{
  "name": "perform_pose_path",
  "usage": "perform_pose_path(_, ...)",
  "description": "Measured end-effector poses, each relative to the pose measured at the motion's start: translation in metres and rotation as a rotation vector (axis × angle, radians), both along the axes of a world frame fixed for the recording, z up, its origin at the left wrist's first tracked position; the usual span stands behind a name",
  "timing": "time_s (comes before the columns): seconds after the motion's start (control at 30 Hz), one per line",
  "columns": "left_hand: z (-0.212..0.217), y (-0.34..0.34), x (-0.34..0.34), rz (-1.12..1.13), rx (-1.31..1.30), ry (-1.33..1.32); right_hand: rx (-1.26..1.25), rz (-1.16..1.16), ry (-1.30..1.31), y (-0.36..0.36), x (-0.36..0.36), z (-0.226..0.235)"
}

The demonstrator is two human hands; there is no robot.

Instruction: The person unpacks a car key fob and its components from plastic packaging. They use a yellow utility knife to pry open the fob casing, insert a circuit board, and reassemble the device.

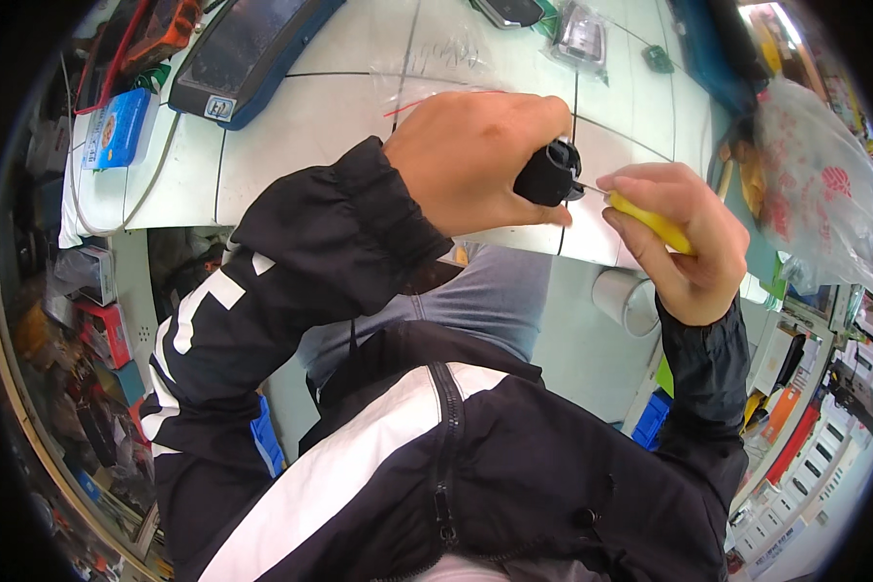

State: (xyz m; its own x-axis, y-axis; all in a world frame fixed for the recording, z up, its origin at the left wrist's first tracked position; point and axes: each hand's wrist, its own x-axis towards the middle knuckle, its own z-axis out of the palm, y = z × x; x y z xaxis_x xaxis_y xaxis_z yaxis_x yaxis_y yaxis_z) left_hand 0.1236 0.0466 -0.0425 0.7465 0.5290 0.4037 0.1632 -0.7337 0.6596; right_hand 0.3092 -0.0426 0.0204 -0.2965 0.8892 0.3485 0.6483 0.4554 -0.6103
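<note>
My left hand (475,145) is wrapped round a small black plastic part (545,181) with a ring-like opening at its end, held above the near edge of the table. Much of that part is hidden by my fingers, so I cannot tell its exact kind. In my right hand (703,238) is a screwdriver with a yellow handle (658,225), gripped between thumb and fingers. Its thin metal shaft points left, and the tip meets the right side of the black part.
A white tiled table (291,145) carries a large dark tablet-like device (247,58), a blue box (116,129), a black car key (509,10) and a bagged item (580,37). At right hangs a clear plastic bag (815,175). A white bin (626,299) stands below.
</note>
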Motion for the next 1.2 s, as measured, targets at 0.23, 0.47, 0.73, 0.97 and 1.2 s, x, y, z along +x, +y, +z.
perform_pose_path(0.23, 0.005, 0.006, -0.001, 0.019, -0.366, -0.076, -0.19, -0.276, 0.392, 0.007, -0.009, -0.017)
perform_pose_path(0.47, 0.0, 0.004, -0.005, -0.084, -0.542, -0.233, -0.59, -0.386, 0.834, 0.012, -0.02, -0.039)
perform_pose_path(0.73, 0.013, 0.023, -0.024, -0.008, -1.124, -0.139, -0.455, -0.441, 0.381, 0.022, 0.01, -0.022)
perform_pose_path(0.97, 0.027, 0.029, -0.039, 0.288, -0.577, 0.088, -0.031, -0.489, -0.015, 0.025, 0.024, -0.009)
perform_pose_path(1.2, 0.02, 0.023, -0.054, 0.453, -0.121, 0.092, 0.186, -0.275, -0.356, 0.078, 0.0, 0.001)
